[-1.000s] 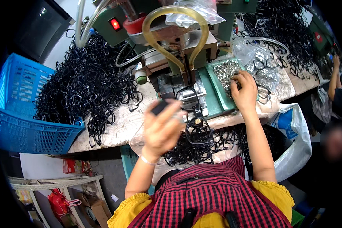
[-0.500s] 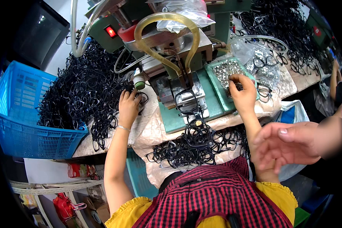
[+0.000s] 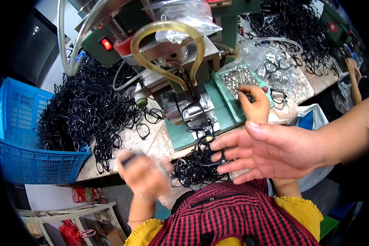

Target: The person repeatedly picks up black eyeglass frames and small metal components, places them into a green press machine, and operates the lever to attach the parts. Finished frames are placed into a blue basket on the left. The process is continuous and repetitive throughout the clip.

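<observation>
Head view, change. The left hand (image 3: pixel 142 174) has left the heap of black frames (image 3: pixel 86 110) beside the blue basket (image 3: pixel 20 139), where it was reaching half a second ago. It is now drawn back toward the body, below the bench edge (image 3: pixel 123 143). Its fingers curl around a dark piece (image 3: pixel 129 158), so a pick from the heap appears complete.

The right hand (image 3: pixel 254 104) remains over the green tray (image 3: pixel 229 107) of small silvery parts, fingertips bent down into them. One black frame sits on the machine fixture (image 3: pixel 194 115), between the two hands. A co-worker's hand (image 3: pixel 274 153) has advanced further from the right. It is open with fingers spread, above the loose frames (image 3: pixel 192 170) at the person's lap.

Head view, limits. The left hand is heavily motion-blurred, so the dark piece cannot be confirmed as a frame. Whether the right hand's fingertips pinch a part cannot be told. The co-worker's hand covers part of the loose frames and the right forearm. The machine's upper half is cut off by the picture rim.
</observation>
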The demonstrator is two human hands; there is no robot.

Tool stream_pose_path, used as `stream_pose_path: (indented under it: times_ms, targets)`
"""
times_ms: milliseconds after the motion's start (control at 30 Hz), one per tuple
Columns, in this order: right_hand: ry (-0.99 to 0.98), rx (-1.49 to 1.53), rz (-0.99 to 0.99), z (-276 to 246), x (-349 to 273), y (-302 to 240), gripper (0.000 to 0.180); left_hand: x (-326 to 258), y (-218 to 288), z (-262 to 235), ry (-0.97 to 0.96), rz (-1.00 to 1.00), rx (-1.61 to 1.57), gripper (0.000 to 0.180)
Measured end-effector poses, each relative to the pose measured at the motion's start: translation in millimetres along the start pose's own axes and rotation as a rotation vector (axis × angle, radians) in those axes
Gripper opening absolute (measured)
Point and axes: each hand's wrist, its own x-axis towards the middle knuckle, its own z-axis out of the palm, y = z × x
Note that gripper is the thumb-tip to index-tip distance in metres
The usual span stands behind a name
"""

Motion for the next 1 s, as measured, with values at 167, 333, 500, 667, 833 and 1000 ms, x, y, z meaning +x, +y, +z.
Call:
stream_pose_path:
  times_ms: [167, 333, 500, 667, 833, 1000]
  targets:
    - [-0.023, 0.056, 0.026, 4.1, 0.0, -11.7, 0.011, 43.6, 42.9, -9.0, -0.429, 0.2, -0.259, 0.069]
    - [-0.018, 0.132, 0.072, 4.1, -6.2, -12.2, 0.012, 26.4, 50.0, 3.7, -0.348, 0.123, -0.335, 0.077]
    - [-0.024, 0.127, 0.089, 6.9, -8.7, -9.0, 0.012, 15.1, 41.8, -11.5, -0.195, 0.143, -0.371, 0.078]
    - [-0.05, -0.016, -0.056, -10.7, -13.5, 14.8, 0.012, -8.9, -41.1, -19.0, 0.454, -0.42, -0.039, 0.003]
    - [-0.015, -0.08, -0.085, -3.1, -9.6, 11.0, 0.012, -28.0, -124.0, 13.7, -0.267, -0.358, 0.211, 0.014]
    - [0.023, -0.086, -0.048, -17.1, -20.6, 6.8, 0.012, -28.4, -136.9, 77.5, -0.636, -0.199, 0.227, 0.019]
